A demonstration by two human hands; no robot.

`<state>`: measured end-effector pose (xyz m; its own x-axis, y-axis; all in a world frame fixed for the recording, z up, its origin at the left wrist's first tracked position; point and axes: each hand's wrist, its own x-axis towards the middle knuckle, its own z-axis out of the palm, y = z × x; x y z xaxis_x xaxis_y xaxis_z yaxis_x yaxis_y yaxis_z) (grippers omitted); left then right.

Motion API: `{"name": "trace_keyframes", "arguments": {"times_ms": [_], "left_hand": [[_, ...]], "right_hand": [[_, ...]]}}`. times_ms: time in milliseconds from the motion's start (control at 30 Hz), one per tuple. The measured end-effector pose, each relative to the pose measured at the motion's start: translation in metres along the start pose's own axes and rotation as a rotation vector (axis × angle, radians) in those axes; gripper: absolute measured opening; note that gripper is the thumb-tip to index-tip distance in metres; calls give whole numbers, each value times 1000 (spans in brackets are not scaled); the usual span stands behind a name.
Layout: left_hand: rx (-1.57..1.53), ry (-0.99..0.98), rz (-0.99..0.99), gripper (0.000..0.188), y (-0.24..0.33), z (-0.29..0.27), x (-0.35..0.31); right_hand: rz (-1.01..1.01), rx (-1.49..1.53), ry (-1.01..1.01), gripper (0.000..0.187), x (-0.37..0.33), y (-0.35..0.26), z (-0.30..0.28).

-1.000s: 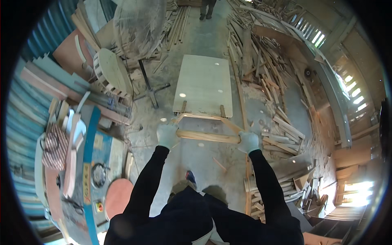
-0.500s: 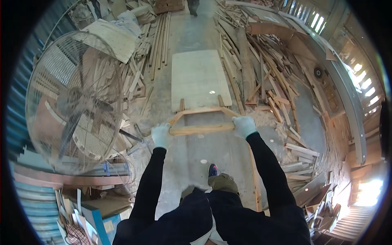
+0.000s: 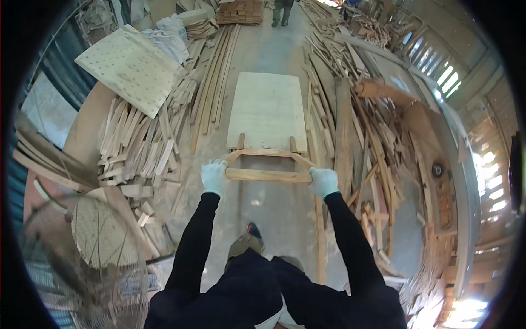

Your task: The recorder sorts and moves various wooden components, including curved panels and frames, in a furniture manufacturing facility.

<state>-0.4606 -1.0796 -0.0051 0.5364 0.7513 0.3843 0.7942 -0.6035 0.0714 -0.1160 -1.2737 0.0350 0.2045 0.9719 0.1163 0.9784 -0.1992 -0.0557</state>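
Note:
Both arms reach forward to the wooden handle (image 3: 268,175) of a low flat cart. My left hand (image 3: 214,177), in a white glove, is closed round the handle's left end. At its right end my right hand (image 3: 324,182), gloved too, grips in the same way. Beyond the handle, wooden side pieces run to a pale flat board (image 3: 266,109) that forms the cart's bed, with two short wooden uprights at its near edge. Nothing lies on the board. The wheels are hidden beneath it.
Wood offcuts (image 3: 148,131) are heaped along the left, beside long strips (image 3: 216,82) and a tilted spotted panel (image 3: 131,68). A large caged fan (image 3: 93,257) stands near left. Planks and scraps (image 3: 378,148) line the right. Far ahead, a person's legs (image 3: 281,12) stand in the aisle.
I have moved forward along the aisle with the cart; the fan has slid back to the lower left. My other foot is now in front. Both hands keep their hold.

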Motion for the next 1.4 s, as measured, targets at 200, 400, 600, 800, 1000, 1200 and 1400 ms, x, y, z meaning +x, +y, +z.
{"name": "trace_keyframes", "arguments": {"times_ms": [200, 400, 600, 800, 1000, 1200, 1400], "left_hand": [[-14, -11, 83, 17, -40, 86, 245], [25, -22, 61, 17, -72, 188, 499], [29, -22, -28, 25, -106, 306, 760], [25, -104, -26, 24, -154, 402, 1014], [-24, -41, 5, 19, -172, 508, 1265], [-38, -87, 154, 16, -204, 598, 1516], [-62, -68, 220, 17, -240, 712, 1785]], "right_hand": [[18, 20, -12, 17, 241, 79, 23], [79, 30, 17, 17, 501, 157, 46], [100, 45, -3, 18, 758, 247, 91], [2, 98, 107, 24, 1014, 327, 106], [115, 19, 92, 18, 1257, 415, 143], [173, -16, -39, 20, 1502, 504, 158], [179, 3, 32, 19, 1761, 598, 189]]}}
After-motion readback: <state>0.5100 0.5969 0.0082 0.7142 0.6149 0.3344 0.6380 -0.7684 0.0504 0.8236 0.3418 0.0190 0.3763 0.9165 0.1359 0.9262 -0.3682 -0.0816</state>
